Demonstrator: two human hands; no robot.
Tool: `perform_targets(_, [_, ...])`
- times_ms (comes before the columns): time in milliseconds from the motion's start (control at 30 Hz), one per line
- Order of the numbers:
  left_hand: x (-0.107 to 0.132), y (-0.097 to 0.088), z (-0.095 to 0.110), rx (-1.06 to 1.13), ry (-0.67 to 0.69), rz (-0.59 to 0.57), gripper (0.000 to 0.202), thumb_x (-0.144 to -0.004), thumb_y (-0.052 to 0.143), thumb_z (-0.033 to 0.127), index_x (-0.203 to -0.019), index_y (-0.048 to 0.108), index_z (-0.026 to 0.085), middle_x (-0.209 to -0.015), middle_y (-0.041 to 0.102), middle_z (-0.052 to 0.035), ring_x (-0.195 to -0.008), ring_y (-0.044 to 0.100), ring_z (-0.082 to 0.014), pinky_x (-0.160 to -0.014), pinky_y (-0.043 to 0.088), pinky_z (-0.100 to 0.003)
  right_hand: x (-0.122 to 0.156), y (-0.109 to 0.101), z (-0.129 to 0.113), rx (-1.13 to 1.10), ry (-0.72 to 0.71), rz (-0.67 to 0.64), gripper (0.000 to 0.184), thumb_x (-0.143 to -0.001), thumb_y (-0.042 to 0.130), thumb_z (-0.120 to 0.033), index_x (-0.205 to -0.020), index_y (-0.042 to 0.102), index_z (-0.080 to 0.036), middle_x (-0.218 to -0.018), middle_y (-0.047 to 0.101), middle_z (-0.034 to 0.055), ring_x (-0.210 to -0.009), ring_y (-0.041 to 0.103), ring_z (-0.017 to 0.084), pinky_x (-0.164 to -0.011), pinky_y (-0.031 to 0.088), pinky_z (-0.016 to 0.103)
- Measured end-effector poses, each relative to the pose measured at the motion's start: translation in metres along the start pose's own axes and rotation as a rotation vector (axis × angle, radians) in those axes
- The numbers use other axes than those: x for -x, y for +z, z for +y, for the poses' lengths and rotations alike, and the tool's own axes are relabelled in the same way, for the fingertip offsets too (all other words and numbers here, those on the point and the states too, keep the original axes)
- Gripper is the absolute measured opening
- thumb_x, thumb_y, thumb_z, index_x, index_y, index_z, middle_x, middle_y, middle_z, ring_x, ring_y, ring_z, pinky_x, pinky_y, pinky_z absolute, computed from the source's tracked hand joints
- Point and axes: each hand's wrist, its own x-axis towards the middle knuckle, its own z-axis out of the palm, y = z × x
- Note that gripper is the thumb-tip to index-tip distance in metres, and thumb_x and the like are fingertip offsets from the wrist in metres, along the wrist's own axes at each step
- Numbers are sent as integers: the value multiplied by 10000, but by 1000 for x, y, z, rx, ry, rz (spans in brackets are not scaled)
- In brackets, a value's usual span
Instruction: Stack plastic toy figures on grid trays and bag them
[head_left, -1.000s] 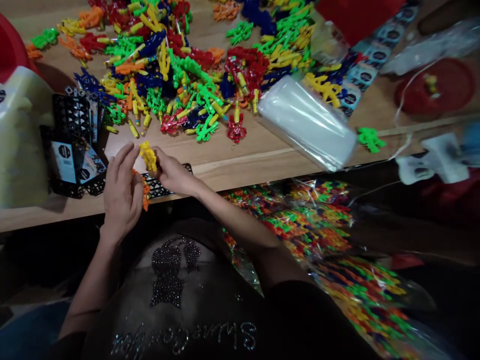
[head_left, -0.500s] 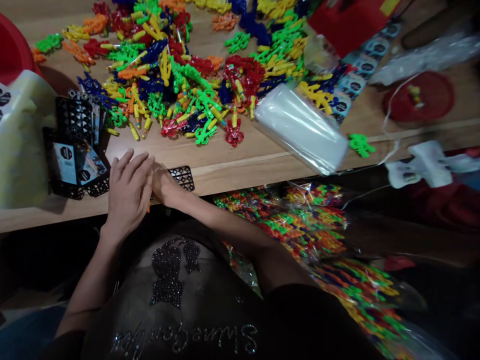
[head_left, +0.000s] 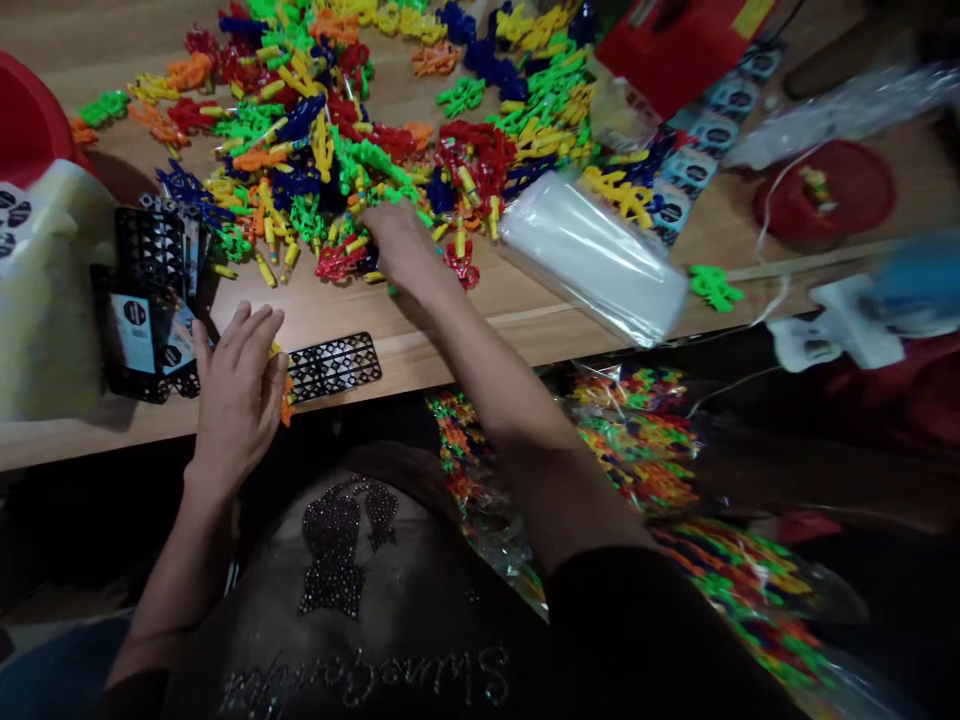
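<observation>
My left hand (head_left: 238,385) lies at the table's front edge with its fingers stretched out. It covers the left end of a black perforated plastic strip (head_left: 337,365). An orange plastic piece (head_left: 286,402) and a bit of yellow show beside its thumb side. My right hand (head_left: 401,245) reaches into the near side of a heap of small plastic toy figures in green, red, blue, yellow and orange, many with yellow tubes. Its fingertips are hidden among the toys, so any hold is unclear. A red toy figure (head_left: 341,262) lies just left of it.
Clear plastic bags (head_left: 596,260) lie stacked right of the heap. Black perforated strips and printed cards (head_left: 135,330) sit at left, near a red tub (head_left: 30,120). A red box-shaped object (head_left: 679,50) and a red round lid (head_left: 825,195) are at right. Bagged toys (head_left: 637,430) lie below the table.
My right hand has left my left hand's side and moved up and right into the toy heap. More of the black strip and the orange piece now show. My left hand shifted slightly left.
</observation>
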Motion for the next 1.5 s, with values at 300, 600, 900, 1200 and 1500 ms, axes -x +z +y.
perform_targets(300, [0, 11, -2, -24, 76, 7, 513, -1076, 387, 183, -1566, 483, 302, -1575, 636, -46, -1529, 537, -216, -1355, 293, -504, 89, 43, -56, -610, -212, 21, 425, -1046, 413, -142, -1457, 515, -185, -1256, 679, 127, -1100, 655, 260, -989, 553, 424])
perform_targets(600, [-1, 13, -1, -43, 61, 12, 576, -1044, 356, 168, -1610, 420, 256, -1649, 558, -70, -1541, 517, -203, -1350, 293, -463, 140, 74, -96, -807, -176, 39, 129, -993, 601, -110, -1009, 690, -203, -1010, 698, 60, -1038, 596, 256, -926, 465, 409])
perform_targets(900, [0, 17, -4, -53, 108, 16, 564, -1025, 380, 115, -1554, 479, 284, -1554, 651, -35, -1507, 554, -189, -1352, 286, -466, 154, 98, -103, -617, -185, 90, 223, -978, 536, -71, -1033, 712, -197, -1084, 687, 98, -1067, 537, 282, -925, 408, 439])
perform_targets(1200, [0, 13, -2, -13, 99, -12, 431, -1124, 349, 282, -1528, 498, 283, -1528, 670, -43, -1487, 575, -199, -1367, 268, -490, 150, 103, -100, -582, -172, 103, 208, -996, 527, -109, -1042, 710, -197, -1070, 692, 93, -1041, 542, 274, -917, 419, 430])
perform_targets(1500, [-3, 11, 1, 4, 64, -55, 469, -1144, 288, 419, -1557, 494, 333, -1531, 668, -20, -1494, 564, -194, -1376, 247, -484, 150, 100, -98, -602, -217, 54, 175, -985, 523, -105, -984, 679, -186, -1040, 692, 101, -1017, 537, 280, -916, 422, 438])
